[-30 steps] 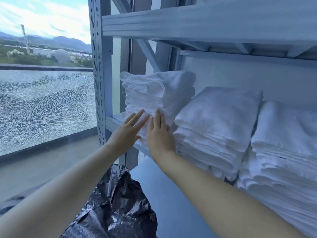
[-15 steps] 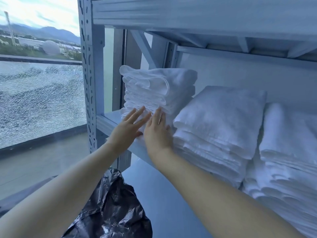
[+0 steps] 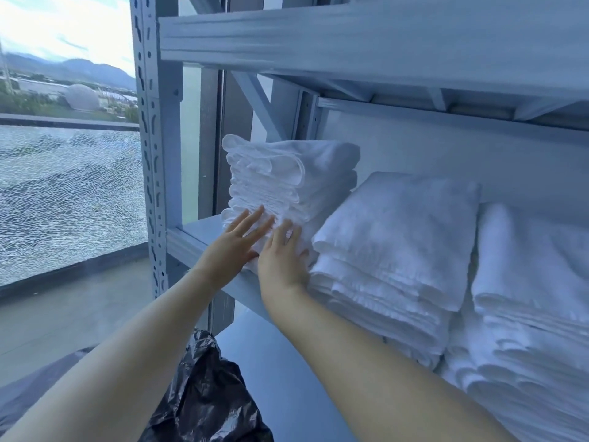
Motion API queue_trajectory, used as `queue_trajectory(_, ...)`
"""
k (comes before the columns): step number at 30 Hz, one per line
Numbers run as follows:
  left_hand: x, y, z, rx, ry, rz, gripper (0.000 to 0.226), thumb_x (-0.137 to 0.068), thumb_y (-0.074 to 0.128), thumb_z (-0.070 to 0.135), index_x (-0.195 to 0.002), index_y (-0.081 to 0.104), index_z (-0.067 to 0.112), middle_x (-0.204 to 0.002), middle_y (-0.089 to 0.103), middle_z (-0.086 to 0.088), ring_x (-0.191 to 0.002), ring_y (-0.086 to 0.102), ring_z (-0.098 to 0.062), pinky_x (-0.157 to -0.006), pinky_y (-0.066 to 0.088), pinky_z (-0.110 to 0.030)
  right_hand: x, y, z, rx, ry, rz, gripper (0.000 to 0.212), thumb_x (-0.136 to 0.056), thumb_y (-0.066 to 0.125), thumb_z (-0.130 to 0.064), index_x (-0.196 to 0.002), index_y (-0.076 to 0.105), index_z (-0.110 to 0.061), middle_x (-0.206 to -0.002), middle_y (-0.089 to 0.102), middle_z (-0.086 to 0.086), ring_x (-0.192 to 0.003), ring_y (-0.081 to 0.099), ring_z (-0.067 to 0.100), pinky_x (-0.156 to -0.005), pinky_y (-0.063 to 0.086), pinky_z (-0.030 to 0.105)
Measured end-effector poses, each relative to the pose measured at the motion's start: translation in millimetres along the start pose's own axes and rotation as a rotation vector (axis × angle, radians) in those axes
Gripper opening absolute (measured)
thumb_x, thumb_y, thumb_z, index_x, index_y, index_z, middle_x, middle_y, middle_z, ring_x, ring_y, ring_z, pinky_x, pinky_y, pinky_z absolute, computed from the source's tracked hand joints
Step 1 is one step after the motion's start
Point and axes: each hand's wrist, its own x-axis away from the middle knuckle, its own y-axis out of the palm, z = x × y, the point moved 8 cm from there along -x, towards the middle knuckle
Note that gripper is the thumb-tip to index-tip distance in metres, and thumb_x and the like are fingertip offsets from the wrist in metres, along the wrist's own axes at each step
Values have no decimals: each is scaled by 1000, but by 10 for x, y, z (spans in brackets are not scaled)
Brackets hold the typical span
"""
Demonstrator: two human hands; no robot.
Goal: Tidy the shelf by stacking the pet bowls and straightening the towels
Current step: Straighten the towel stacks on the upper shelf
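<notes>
The left hand (image 3: pixel 234 247) and right hand (image 3: pixel 282 260), fingers straight and gripping nothing, press the lower front of the towel stack (image 3: pixel 287 173) just ahead of them on the shelf (image 3: pixel 197 231). Soft, light folds would likely slip singly; push with flat palms.

Rightmost towel stack (image 3: pixel 535 269) partly off frame.

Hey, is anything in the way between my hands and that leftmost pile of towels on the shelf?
Nothing visible. The left hand and right hand both lie flat against the front of the leftmost towel pile, fingers straight. The middle towel pile sits close on its right.
</notes>
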Motion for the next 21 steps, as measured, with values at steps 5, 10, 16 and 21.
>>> queue_trajectory(5,172,17,8,-22,-77,-31,68,-95,44,12,-147,2,29,-157,-5,7,-145,-3,-19,-103,41,-42,208,-115,-28,64,-85,-37,62,-94,41,-3,-141,3,11,-151,1,28,-140,4,43,-110,29,47)
queue_trajectory(10,353,-253,236,238,-162,112,66,-91,55,25,-144,17,38,-154,18,10,-141,21,-18,-109,31,-41,666,-499,85,132,-244,64,72,-88,51,-2,-142,4,9,-152,3,26,-142,1,38,-115,20,43)
queue_trajectory(16,373,-465,954,234,102,68,87,-77,65,48,-140,5,54,-149,3,30,-134,19,-1,-100,37,-40,1127,-764,663,156,-200,200,70,-93,41,-7,-144,-6,1,-154,-15,17,-142,-14,31,-116,13,44)
queue_trajectory(21,310,-565,1362,129,235,140,118,-55,78,55,-145,1,42,-154,-9,16,-138,21,-22,-82,50,-43,1311,-698,1034,159,-77,218,66,-96,33,-12,-144,-13,-2,-152,-25,16,-140,-20,31,-114,14,43)
